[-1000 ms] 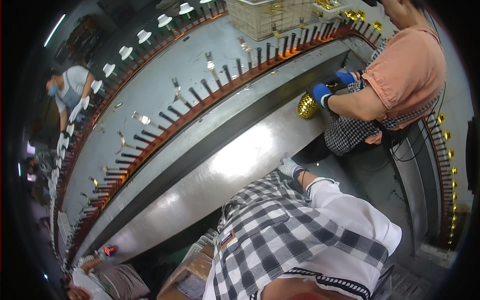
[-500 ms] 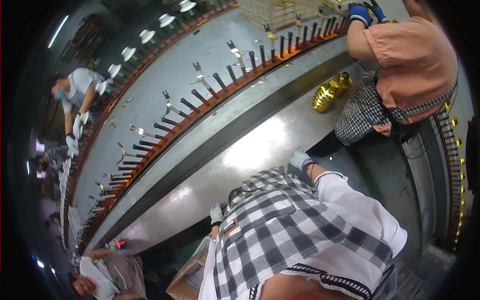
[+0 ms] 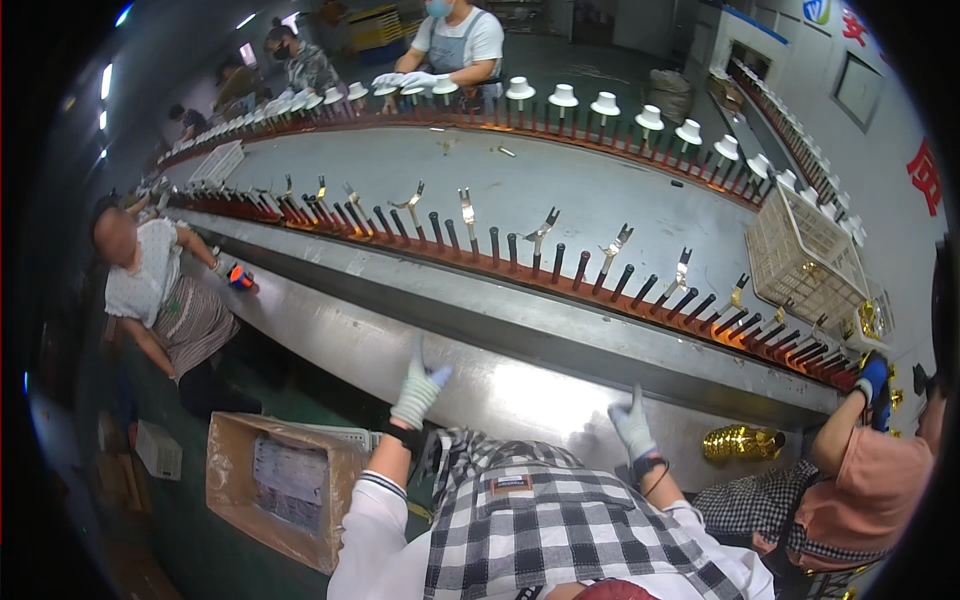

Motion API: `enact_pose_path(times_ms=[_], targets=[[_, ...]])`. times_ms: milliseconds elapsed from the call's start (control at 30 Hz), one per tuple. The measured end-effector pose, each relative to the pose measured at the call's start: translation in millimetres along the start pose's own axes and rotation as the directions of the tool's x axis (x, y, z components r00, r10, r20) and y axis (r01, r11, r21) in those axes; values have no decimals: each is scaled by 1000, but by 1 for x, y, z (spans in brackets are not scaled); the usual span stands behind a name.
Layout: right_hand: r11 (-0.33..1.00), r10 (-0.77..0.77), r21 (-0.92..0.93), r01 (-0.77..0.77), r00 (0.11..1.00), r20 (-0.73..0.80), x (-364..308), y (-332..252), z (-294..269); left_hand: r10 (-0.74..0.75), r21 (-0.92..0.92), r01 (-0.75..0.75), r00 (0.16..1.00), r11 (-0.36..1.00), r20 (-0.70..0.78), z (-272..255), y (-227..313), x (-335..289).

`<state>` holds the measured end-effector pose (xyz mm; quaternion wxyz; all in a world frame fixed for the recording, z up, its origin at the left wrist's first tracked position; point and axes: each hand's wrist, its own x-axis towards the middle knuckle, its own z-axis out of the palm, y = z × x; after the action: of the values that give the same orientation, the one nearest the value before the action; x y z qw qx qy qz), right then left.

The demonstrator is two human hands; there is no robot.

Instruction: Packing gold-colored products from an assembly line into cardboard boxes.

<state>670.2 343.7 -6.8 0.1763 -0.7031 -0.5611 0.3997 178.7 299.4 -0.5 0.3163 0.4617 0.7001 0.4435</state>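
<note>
My left hand (image 3: 418, 390), in a pale knitted glove, hovers over the bare metal ledge (image 3: 340, 330). Its fingers are apart and hold nothing. My right hand (image 3: 631, 428), gloved the same way, is above the ledge farther right, with finger and thumb spread and nothing between them. Beyond both hands runs a row of upright dark spindles (image 3: 557, 262); some carry forked metal clips (image 3: 467, 207). To the right of my right hand, a shiny gold ribbed piece (image 3: 740, 443) lies on the ledge.
A person at right has a blue-gloved hand (image 3: 874, 375) at the spindles. Another at left has a hand near an orange-and-blue object (image 3: 240, 277). A cardboard box (image 3: 230, 480) stands left of me. White caps (image 3: 520, 88) line the far row; a cream crate (image 3: 790, 250) sits beyond.
My view has swung round toward the line. Both hands have come up from beside my apron to over the ledge, fingers apart.
</note>
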Motion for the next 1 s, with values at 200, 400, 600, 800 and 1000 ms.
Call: enact_pose_path(times_ms=[200, 400, 600, 800, 1000], targets=[[646, -691, 221, 730, 683, -237, 1, -304, -35, 246, -283, -273, 961, 919, -126, -90, 243, 31], [538, -716, 337, 773, 630, -300, -66, -410, -1, 349, -323, -365, 931, 873, -110, -156, 281, 20], [535, -721, 338, 774, 627, -293, -91, -440, 29, 397, -308, -463, 882, 831, -253, -191, 265, 20], [534, -737, 315, 785, 614, -283, -87, -442, 34, 426, -330, -472, 881, 817, -205, -189, 264, 26], [527, -731, 339, 780, 619, -287, -88, -448, 39, 429, -267, -471, 881, 841, -202, -187, 258, 23]])
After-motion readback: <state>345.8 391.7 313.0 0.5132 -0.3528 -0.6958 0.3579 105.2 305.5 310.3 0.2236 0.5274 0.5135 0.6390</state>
